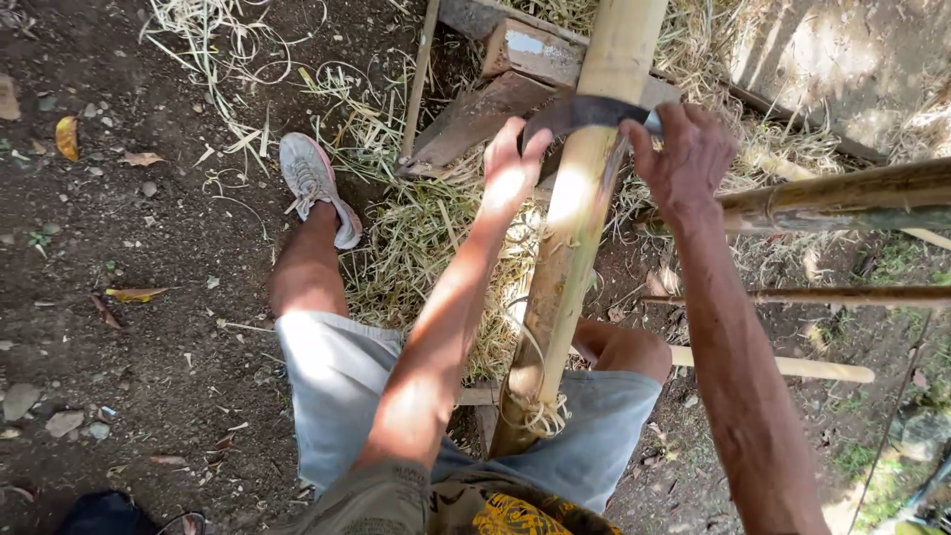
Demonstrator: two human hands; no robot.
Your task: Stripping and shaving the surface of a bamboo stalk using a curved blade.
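The long pale bamboo pole (575,213) slopes up between the knees, a dark curved steel blade (580,112) laid across it. The left hand (510,173) pinches the blade's end and the right hand (684,159) seems closed around the handle, though this is partly hidden. Even pressure from both ends should keep the shaving thin above the straw-coloured shavings (416,238).

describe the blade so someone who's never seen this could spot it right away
Find the thick pale bamboo pole running up between the person's knees. Near its top, a dark curved blade lies across it, left hand and right hand gripping either end. It is the only dark metal among yellow stalks.
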